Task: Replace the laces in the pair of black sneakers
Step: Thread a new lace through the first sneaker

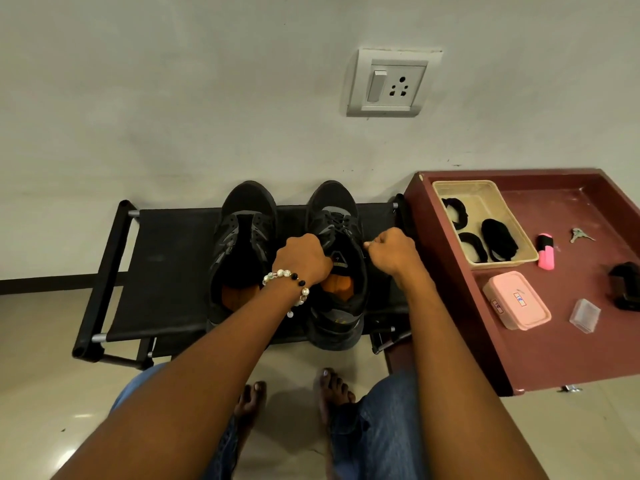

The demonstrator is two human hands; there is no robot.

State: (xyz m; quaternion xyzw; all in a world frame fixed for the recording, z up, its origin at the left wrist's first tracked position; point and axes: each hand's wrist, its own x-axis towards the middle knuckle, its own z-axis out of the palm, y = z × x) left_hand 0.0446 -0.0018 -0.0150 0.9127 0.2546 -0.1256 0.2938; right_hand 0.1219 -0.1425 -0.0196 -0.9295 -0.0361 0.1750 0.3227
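So both black sneakers sit side by side on a low black fabric shoe rack, toes jammed right up against the wall, heels hanging a bit past the front bar. The left sneaker has its tongue area open, no lace I can make out. The right sneaker still shows black lacing up near the toe. The left hand is curled around the right sneaker's tongue and collar, and the right hand is fisted just off its outer edge, pinching what looks like a lace end, but it's tiny and dark on dark, so hard to say. There's plenty of free rack to the left of the shoes and hardly any on the right, where the maroon counter butts right against the rack's corner. On it, a beige basket holds black bundles, possibly laces, can't tell. A pink box sits nearby. A black thing at the far right edge is cut off. Bare feet and jeans show below, on the floor.
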